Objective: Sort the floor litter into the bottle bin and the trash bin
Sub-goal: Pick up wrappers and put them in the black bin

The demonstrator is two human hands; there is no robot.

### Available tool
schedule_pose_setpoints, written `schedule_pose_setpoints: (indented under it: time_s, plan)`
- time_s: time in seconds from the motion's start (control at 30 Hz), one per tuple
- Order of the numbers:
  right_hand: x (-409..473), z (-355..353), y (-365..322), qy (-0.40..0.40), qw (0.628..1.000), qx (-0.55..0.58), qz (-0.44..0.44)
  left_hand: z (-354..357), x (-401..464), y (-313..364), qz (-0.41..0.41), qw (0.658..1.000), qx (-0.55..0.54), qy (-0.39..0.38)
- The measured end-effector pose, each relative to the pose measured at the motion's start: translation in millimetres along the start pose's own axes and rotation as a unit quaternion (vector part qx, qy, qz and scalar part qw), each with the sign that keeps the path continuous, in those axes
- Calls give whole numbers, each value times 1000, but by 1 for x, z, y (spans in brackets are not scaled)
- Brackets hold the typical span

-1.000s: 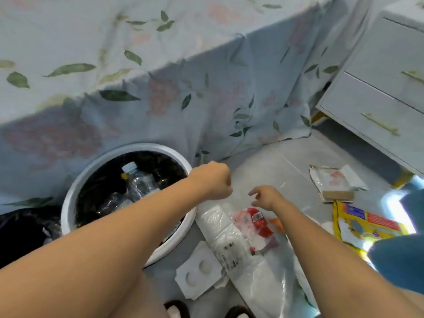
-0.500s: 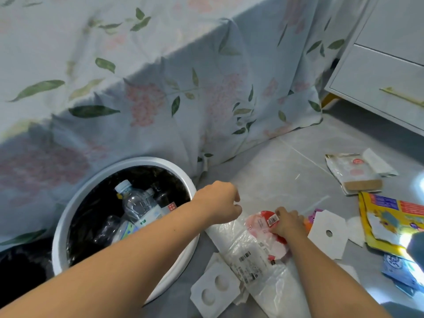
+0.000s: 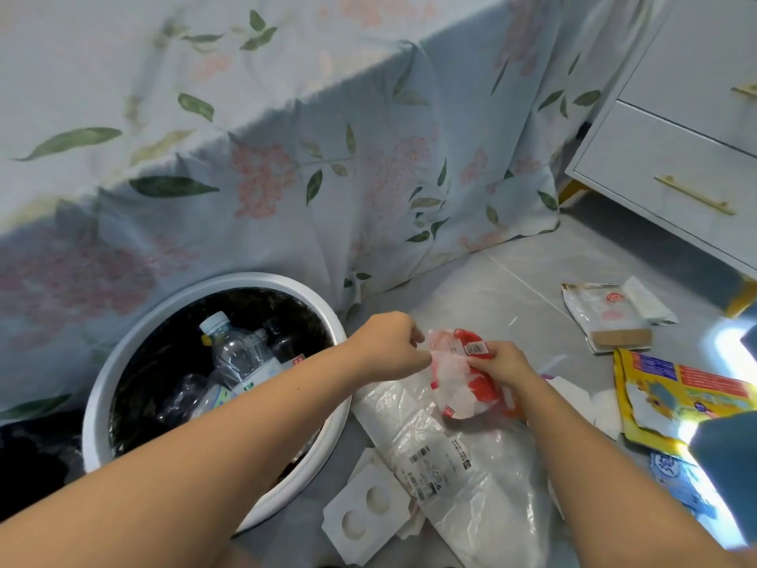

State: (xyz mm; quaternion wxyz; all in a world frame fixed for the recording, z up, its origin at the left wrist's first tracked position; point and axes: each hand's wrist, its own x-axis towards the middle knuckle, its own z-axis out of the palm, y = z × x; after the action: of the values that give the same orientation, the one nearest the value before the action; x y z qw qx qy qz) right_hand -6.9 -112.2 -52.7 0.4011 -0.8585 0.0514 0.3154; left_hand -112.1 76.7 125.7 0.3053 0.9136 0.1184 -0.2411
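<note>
Head view
Writing and labels: the red-and-white wrapper (image 3: 461, 377) carries a small white sticker with a barcode near its top edge, its print too small to read. The clear plastic bag (image 3: 463, 465) has a white label with barcodes and lines of print, also unreadable. The bottle (image 3: 235, 354) in the bin has a green-and-white label whose words cannot be made out. The yellow packet (image 3: 676, 399) shows red and blue panels with blurred print.
Surroundings: a round white bin (image 3: 123, 379) lined in black stands on the grey floor at left, holding clear plastic bottles, one with a white cap. A second black bag (image 3: 32, 448) sits at the far left edge. A floral bedsheet (image 3: 286, 157) hangs down behind the bin. A white drawer unit (image 3: 676, 157) with gold handles stands at upper right. A white card with two round holes (image 3: 360, 514) lies beside the bin's foot, partly under the clear bag. A white pouch (image 3: 606, 313) lies well to the right.
In the way: the left forearm crosses over the bin's right rim and hides part of its contents.
Wrapper and fingers: the wrapper is lifted just above the clear bag, right of the bin, between both hands.
Left hand (image 3: 385, 346): curled, fingertips pinching the wrapper's upper left edge.
Right hand (image 3: 506, 364): fingers closed round the wrapper's right side, thumb on top.
</note>
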Motion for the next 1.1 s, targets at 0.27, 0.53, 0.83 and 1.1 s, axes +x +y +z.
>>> schedule_pose_setpoints:
  time_s: [0.27, 0.53, 0.83, 1.1]
  plan:
    - [-61, -19, -100, -41, 957, 274, -91, -14, -9, 0, -72, 982, -160, 62]
    - [-103, -8, -127, -134, 910, 363, -150, -28, -29, -12, -81, 872, -481, 41]
    - [-144, -17, -107, -282, 866, 395, -119, -40, -35, -15, -89, 830, -546, 70]
    - [-142, -10, -106, -196, 923, 297, -147, -33, -32, -11, -115, 902, -415, 22]
